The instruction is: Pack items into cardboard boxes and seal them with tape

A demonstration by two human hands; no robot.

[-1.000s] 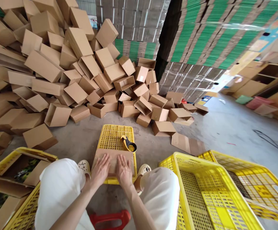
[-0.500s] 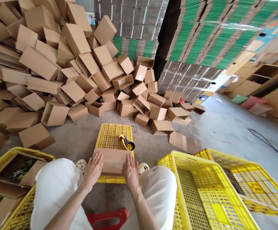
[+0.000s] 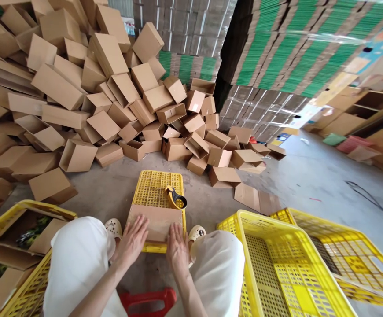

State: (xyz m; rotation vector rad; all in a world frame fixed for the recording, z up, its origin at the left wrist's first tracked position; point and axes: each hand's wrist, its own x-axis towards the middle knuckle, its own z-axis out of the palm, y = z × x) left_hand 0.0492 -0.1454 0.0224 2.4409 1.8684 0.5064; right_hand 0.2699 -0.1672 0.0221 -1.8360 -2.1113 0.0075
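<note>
Between my knees, a closed cardboard box [image 3: 161,220] lies on an upturned yellow crate [image 3: 150,187]. My left hand [image 3: 134,237] rests on the box's left part with its fingers stretched out. Flat against the right part of the box is my right hand [image 3: 177,246], its fingers extended. Neither hand grips anything. A tape dispenser [image 3: 176,198], yellow and black, sits on the crate just beyond the box, near the right edge.
Many cardboard boxes [image 3: 104,125] are heaped ahead and left. Yellow baskets [image 3: 297,273] stand at my right. At my left, another yellow basket [image 3: 29,281] holds an open box [image 3: 8,226]. A red stool [image 3: 148,304] shows below.
Both hands have slid nearer to me over the box, the left one also a little to the right and the right one slightly inward. The view has shifted slightly.
</note>
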